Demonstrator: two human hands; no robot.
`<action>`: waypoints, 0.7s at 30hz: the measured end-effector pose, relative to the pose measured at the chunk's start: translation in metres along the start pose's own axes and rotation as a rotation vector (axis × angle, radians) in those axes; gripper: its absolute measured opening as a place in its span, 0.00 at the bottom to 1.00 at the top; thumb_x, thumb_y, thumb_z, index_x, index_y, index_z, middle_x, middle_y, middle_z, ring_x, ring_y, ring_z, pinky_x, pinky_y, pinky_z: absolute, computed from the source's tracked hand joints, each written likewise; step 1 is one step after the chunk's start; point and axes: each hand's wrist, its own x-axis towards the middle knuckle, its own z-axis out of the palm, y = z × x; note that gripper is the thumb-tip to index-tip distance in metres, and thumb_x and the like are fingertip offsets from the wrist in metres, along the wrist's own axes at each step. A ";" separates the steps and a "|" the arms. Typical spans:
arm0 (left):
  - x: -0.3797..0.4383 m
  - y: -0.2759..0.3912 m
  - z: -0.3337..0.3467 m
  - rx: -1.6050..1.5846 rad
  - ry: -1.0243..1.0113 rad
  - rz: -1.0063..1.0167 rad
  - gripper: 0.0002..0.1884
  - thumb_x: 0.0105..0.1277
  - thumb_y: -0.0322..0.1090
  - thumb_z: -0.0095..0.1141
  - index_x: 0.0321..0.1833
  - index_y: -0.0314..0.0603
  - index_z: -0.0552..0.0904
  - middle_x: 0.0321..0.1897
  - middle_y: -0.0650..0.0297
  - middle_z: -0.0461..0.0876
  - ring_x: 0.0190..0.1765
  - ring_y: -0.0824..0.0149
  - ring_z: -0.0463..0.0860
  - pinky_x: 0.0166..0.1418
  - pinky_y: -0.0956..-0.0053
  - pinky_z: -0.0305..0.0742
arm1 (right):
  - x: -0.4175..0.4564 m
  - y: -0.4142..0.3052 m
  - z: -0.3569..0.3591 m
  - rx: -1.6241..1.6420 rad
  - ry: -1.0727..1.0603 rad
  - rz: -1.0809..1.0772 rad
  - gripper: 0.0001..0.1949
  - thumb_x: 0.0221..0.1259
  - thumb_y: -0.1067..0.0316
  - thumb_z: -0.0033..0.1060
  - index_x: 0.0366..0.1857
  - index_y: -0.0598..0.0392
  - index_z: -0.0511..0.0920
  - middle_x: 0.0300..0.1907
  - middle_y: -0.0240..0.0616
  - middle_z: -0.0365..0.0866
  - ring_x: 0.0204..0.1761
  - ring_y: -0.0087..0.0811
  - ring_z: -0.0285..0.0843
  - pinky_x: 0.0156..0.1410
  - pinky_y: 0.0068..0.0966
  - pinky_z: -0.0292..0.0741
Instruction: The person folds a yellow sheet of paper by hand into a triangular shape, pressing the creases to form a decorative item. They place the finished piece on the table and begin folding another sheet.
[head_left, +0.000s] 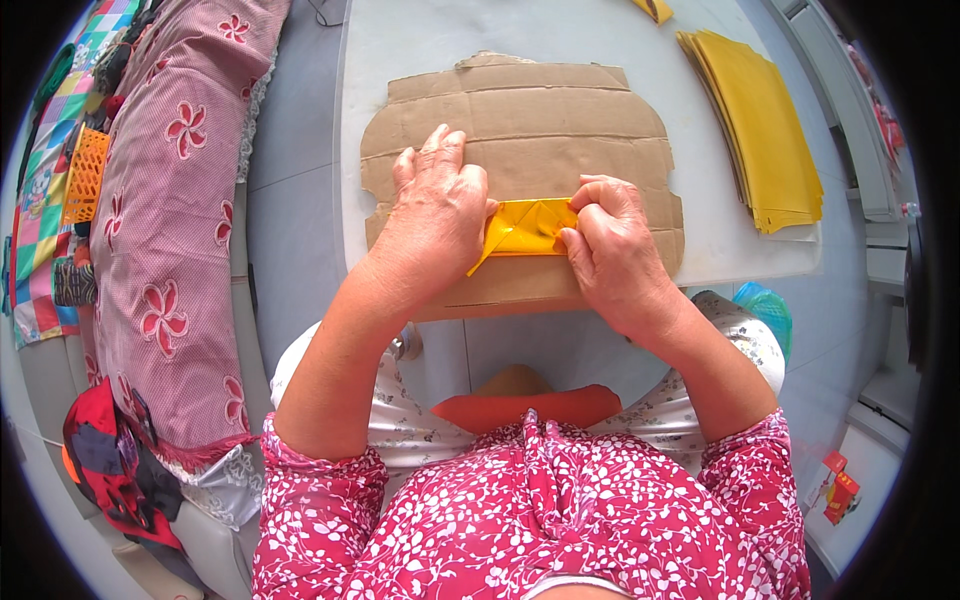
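Observation:
A folded sheet of shiny gold foil paper (531, 227) lies over the front part of a flattened brown cardboard piece (540, 112). Diagonal creases cross its face, and a narrow point sticks out at its lower left. My left hand (442, 202) holds down the paper's left end, thumb against it, with the other fingers stretched forward over the cardboard; part of that end is hidden beneath the hand. At the right end, my right hand (611, 232) pinches the foil between thumb and curled fingers.
The cardboard rests on a white tabletop (735, 255). A stack of yellow paper sheets (757, 135) lies at the right, and a folded yellow piece (654, 9) at the far edge. Left of the table stands a seat under a pink flowered cover (172, 225), with an orange basket (86, 176) beyond.

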 end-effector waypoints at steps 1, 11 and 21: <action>-0.001 0.000 0.001 0.000 0.017 0.004 0.09 0.71 0.32 0.58 0.39 0.29 0.77 0.68 0.32 0.68 0.75 0.37 0.63 0.78 0.45 0.54 | 0.000 0.000 0.000 -0.001 0.003 -0.003 0.06 0.57 0.79 0.64 0.35 0.65 0.77 0.51 0.49 0.75 0.61 0.50 0.72 0.65 0.45 0.70; -0.003 0.009 0.013 0.019 0.254 0.234 0.08 0.58 0.27 0.64 0.39 0.38 0.81 0.55 0.44 0.80 0.63 0.44 0.78 0.69 0.52 0.71 | -0.001 0.000 -0.001 0.004 0.003 0.012 0.05 0.59 0.80 0.63 0.32 0.65 0.74 0.50 0.49 0.75 0.63 0.52 0.72 0.67 0.43 0.72; -0.008 0.016 0.018 0.142 0.247 0.336 0.18 0.50 0.28 0.65 0.47 0.36 0.84 0.40 0.57 0.80 0.51 0.55 0.81 0.58 0.62 0.80 | 0.000 0.001 0.001 0.029 0.020 0.021 0.06 0.58 0.80 0.63 0.32 0.65 0.74 0.50 0.49 0.75 0.62 0.51 0.72 0.66 0.42 0.72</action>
